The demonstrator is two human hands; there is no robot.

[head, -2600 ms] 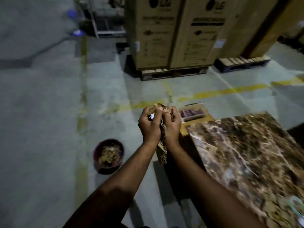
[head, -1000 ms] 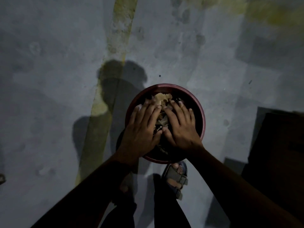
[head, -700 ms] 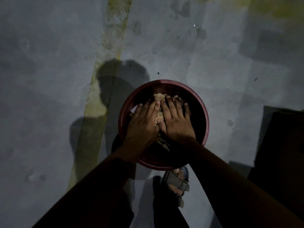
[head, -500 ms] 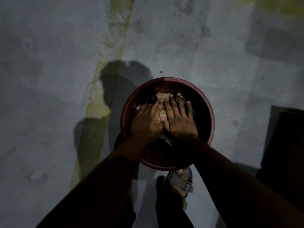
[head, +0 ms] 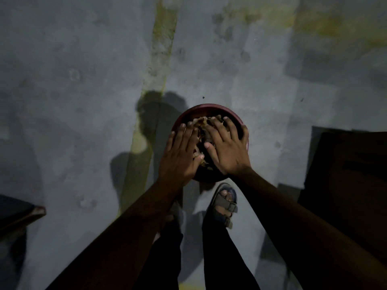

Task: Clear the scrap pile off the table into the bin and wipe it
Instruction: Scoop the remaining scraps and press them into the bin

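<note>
A round dark red bin [head: 206, 108] stands on the concrete floor in front of my feet. Brown paper scraps [head: 201, 124] fill it and show between my hands. My left hand [head: 181, 152] hovers flat over the bin's left side, fingers spread and holding nothing. My right hand [head: 227, 146] is flat over the right side, fingers apart, its outer fingers over the rim. Whether the palms touch the scraps is hidden. The table is out of sight.
A faded yellow line [head: 156, 84] runs along the grey floor left of the bin. A dark block [head: 351, 174] stands at the right. A dark edge [head: 23, 214] juts in at the lower left. My sandalled foot [head: 225, 203] is just behind the bin.
I carried scraps from the table and pressed them into the bin with both hands. Now my hands have risen and spread apart above it, and the view has pulled back.
</note>
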